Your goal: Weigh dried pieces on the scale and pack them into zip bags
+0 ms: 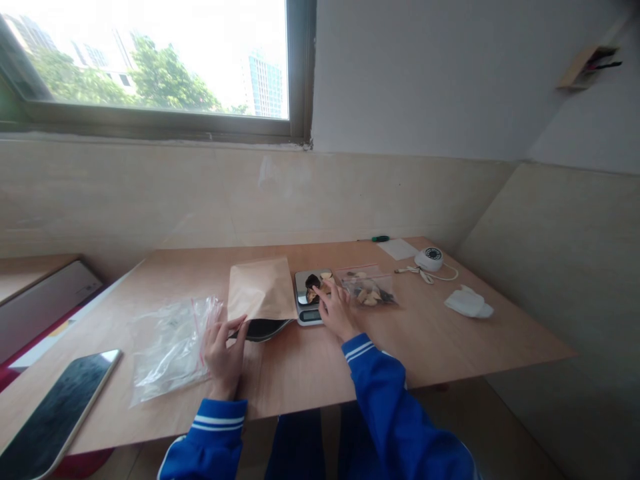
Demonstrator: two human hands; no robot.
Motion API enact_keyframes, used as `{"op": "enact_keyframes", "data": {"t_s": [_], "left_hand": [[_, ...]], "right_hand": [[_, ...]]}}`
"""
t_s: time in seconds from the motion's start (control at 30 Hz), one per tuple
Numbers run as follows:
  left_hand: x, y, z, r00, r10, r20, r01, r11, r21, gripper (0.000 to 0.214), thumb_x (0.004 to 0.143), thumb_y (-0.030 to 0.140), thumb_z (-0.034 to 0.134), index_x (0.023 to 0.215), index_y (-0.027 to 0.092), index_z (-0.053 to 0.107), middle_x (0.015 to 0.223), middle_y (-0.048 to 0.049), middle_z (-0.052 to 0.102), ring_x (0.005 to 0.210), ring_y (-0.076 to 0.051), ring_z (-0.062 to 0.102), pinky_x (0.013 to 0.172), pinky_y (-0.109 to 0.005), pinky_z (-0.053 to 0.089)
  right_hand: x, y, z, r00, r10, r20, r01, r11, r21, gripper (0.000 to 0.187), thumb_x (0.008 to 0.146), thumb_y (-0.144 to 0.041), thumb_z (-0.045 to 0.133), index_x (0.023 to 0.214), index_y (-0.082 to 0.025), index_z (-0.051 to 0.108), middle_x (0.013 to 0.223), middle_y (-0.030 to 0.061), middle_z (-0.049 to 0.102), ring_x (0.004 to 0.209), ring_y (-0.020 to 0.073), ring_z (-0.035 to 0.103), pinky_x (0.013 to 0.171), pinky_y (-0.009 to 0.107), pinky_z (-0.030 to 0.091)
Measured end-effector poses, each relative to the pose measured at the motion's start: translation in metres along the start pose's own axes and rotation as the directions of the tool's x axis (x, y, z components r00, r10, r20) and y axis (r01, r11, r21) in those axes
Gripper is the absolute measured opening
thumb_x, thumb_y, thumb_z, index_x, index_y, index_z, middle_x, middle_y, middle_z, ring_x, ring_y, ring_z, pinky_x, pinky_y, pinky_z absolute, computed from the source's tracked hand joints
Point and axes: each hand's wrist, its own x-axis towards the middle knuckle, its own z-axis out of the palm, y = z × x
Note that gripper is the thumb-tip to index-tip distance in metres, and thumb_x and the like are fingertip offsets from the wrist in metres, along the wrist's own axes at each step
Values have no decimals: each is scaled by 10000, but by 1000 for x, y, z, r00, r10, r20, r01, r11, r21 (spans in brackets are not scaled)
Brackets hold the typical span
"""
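Observation:
My left hand [226,347] pinches the near edge of a brown kraft paper bag [263,287], which lies with its mouth toward me and its dark inside showing. To its right stands a small digital scale [311,316] with dark and pale dried slices [312,283] on its plate. My right hand [336,308] reaches over the plate, with thumb and index finger closing around some of these slices; the other fingers partly cover the heap. Beside the scale, a clear zip bag [370,291] holds more dried slices.
A clear plastic zip bag [173,347] lies left of my left hand, near a phone [60,413]. At the right are a white dome camera [429,259] with its cable and a folded white cloth or mask [469,303]. A green-handled screwdriver [381,239] and white paper [398,249] lie at the back.

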Motion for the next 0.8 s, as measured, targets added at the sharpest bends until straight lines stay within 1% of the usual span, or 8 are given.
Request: {"op": "enact_keyframes", "data": {"t_s": [0.1,0.2,0.3,0.37,0.43,0.5,0.67,0.8], "left_hand": [[1,1,0,1000,20,-6,-20,1000,3,104,803,258,634,891,226,679,789,-33,651,793,-191,602,712,-316,459],[0,0,0,1000,25,-14,-25,1000,8,104,799,264,641,882,219,683,758,-28,646,747,-183,586,688,-305,452],[-1,-1,1,1000,9,-8,-9,1000,11,110,804,278,637,875,210,685,738,-28,640,715,-177,568,684,-301,448],[-2,-3,1,1000,-1,-5,1,1000,10,121,812,295,627,870,205,686,739,-29,641,718,-177,568,695,-302,448],[-3,-4,1,1000,-7,-5,8,1000,13,140,822,311,612,877,206,687,752,-30,646,735,-179,574,704,-303,449],[-5,-6,1,1000,-10,-12,10,1000,22,152,831,320,600,887,210,689,756,-30,645,740,-179,577,699,-300,449],[-7,-5,0,999,20,-48,-19,1000,14,106,813,298,626,851,221,689,714,-21,632,716,-178,572,688,-306,453],[-10,-4,1,999,-31,-44,30,999,-26,116,825,305,607,861,223,681,864,-52,664,817,-199,599,677,-317,459]], "right_hand": [[-9,-10,-12,998,-19,-60,25,994,109,452,827,-95,431,1244,-206,564,1284,115,505,1111,252,481,958,438,351],[-20,-37,-30,985,-145,-91,167,936,310,389,833,-80,389,1135,-176,614,1132,105,577,1064,208,519,947,368,416],[-31,-73,-40,931,-362,39,307,837,453,380,844,-68,359,1114,-155,611,1044,84,616,1012,170,556,905,291,477],[-36,-96,-39,899,-411,149,312,842,441,406,854,-68,354,1199,-125,561,1136,91,606,1073,169,540,937,281,473],[-38,-115,-32,889,-395,230,293,879,375,447,854,-73,376,1287,-76,483,1261,119,553,1168,188,489,986,288,447],[-36,-129,-23,892,-351,283,268,918,293,477,845,-75,406,1319,-30,436,1307,155,518,1208,216,459,1002,304,433],[-21,-149,-3,900,-209,382,183,978,102,352,850,-65,428,1177,-17,548,1152,189,603,1094,268,537,918,361,470],[-13,-154,1,879,-160,450,162,986,35,296,854,-73,464,1120,-17,580,1082,180,641,1016,270,585,894,365,473]]}}
